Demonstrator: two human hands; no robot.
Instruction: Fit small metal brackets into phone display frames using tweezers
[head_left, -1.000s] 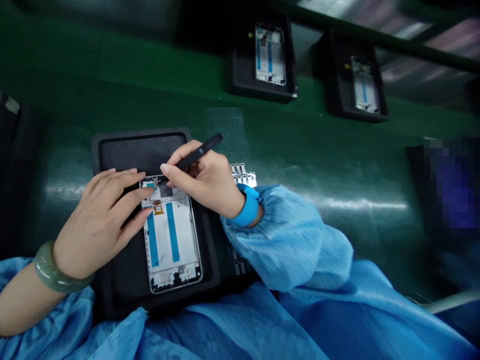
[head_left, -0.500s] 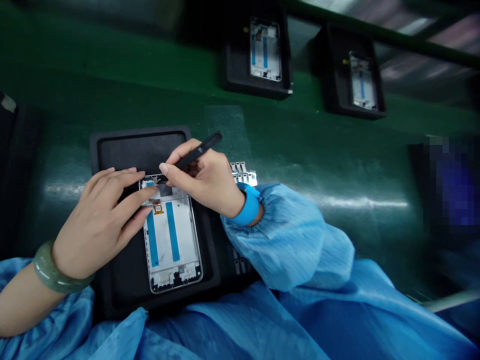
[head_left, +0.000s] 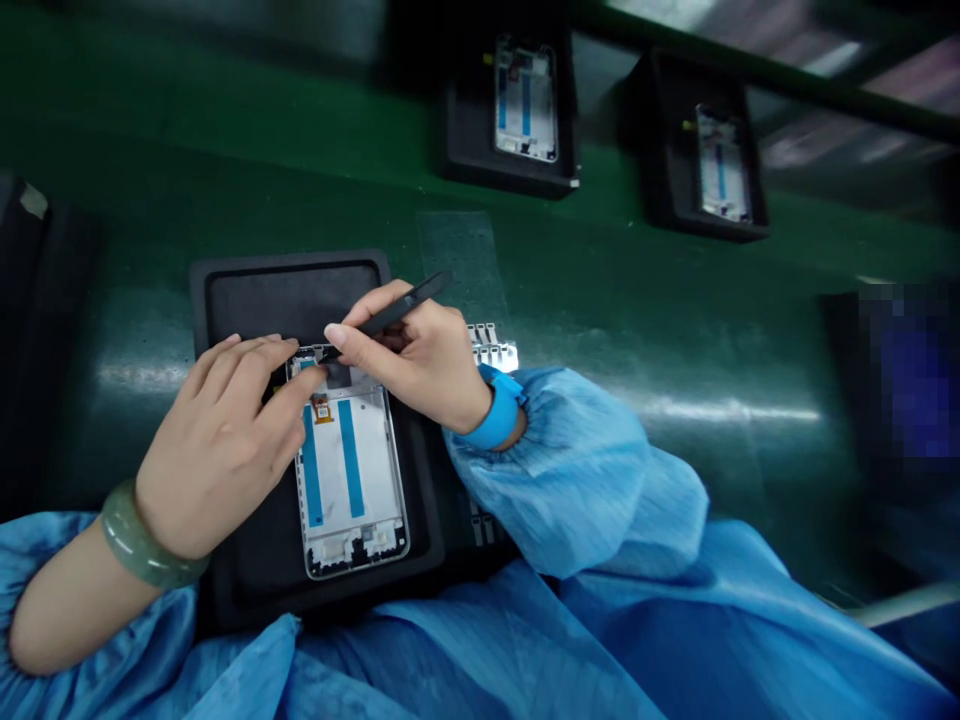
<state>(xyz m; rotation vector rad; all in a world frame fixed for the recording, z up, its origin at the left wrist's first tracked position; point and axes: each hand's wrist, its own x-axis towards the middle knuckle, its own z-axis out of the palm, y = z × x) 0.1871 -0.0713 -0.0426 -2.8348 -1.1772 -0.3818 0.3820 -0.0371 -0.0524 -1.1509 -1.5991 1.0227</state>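
A silvery phone frame [head_left: 379, 455] with two blue strips lies upright-long in a black tray [head_left: 214, 560]. My left hand [head_left: 225, 435] is closed over its upper left side, the index finger pressed on the parts near the top. Between the thumb and fingers of my right hand [head_left: 420, 355] is a pair of black tweezers [head_left: 409, 303], slanting down to the left. Their tips are at the top of the frame, beside my left index finger; what they touch is too small to tell. A small orange-brown flex cable [head_left: 323, 410] shows below that finger.
Two more phone frames lie in black trays [head_left: 510, 178] [head_left: 705, 222] at the back right. A clear sheet [head_left: 461, 250] and a strip of small metallic pieces [head_left: 495, 352] are right of my tray, partly behind my right hand. Dark objects stand at far left.
My left hand has shifted slightly right and its index finger reaches further over the frame's top; the thumb is now tucked out of sight. The tweezers stay at the top of the frame.
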